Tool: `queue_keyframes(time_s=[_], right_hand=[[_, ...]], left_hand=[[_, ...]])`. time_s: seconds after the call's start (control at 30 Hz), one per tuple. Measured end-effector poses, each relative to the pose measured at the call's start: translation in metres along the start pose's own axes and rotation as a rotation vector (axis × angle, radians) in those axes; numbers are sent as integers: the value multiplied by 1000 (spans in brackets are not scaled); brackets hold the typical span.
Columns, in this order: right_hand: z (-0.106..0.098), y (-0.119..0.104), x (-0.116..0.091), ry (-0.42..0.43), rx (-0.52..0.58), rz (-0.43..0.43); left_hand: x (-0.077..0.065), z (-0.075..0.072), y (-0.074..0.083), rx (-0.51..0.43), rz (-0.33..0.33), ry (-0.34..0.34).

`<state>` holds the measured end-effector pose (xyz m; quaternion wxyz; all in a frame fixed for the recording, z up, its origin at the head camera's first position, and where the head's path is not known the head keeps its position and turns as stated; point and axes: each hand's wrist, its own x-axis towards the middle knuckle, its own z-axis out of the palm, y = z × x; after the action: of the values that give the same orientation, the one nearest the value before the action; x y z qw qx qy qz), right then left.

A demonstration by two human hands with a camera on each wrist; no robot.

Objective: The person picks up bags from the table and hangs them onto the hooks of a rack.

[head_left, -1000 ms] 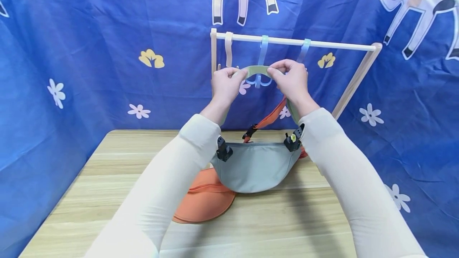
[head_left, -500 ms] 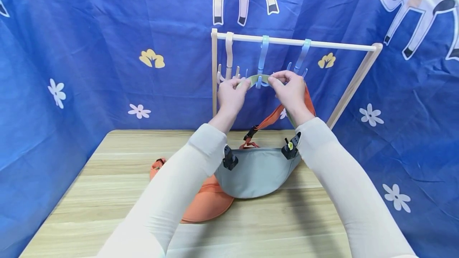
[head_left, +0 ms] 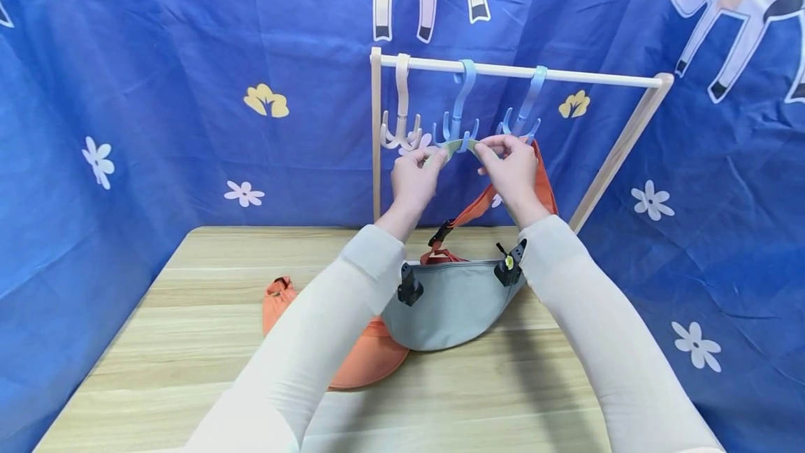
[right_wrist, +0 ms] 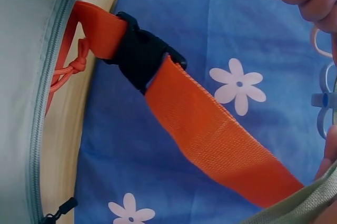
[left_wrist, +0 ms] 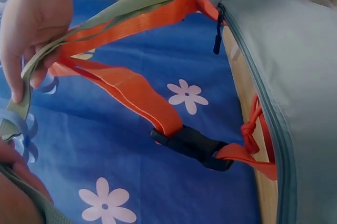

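Note:
A grey-green waist bag point(head_left: 446, 310) hangs by its green strap point(head_left: 462, 145). My left hand point(head_left: 415, 184) and right hand point(head_left: 514, 168) pinch that strap on either side of the middle blue hook point(head_left: 460, 110). One front prong shows before the strap. In the left wrist view, the right hand point(left_wrist: 37, 29) holds the strap at upper left; the left hand's fingers point(left_wrist: 16, 169) show below. In the right wrist view, the left hand point(right_wrist: 313, 3) is at top right. The bag's lower edge is near the table; contact cannot be told.
An orange strap point(head_left: 544, 177) rises to the right blue hook point(head_left: 522, 107); a black buckle point(head_left: 441, 233) joins its lower part behind the grey bag. A beige hook point(head_left: 401, 107) hangs at left on the wooden rack's rail point(head_left: 597, 77). An orange bag point(head_left: 371, 362) lies on the table point(head_left: 189, 299).
Both hands have moved down with the strap, which was higher in front of the middle hook and now lies behind its front prong. The grey bag has sunk slightly. The middle hook has turned.

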<state>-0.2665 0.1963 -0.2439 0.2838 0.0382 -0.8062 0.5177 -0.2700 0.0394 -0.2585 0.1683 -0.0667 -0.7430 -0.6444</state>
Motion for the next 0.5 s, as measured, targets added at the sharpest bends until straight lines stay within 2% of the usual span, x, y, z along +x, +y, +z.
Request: queue_keyframes(time_s=[0.13,0.27,0.37,0.5], right_hand=[[1,4,-2,10,-14,-26],[2,7,-3,26,-23,-62],[2,9,-5,46,-36,-83],[2,12,-7,66,-26,-121]], left_hand=[[-2,-2,-3,-33,-9,-70],[-4,-6,-5,-49,-56,-152],[-5,-9,-6,-17,-69,-197],[-4,-16,-7,83,-11,-193]])
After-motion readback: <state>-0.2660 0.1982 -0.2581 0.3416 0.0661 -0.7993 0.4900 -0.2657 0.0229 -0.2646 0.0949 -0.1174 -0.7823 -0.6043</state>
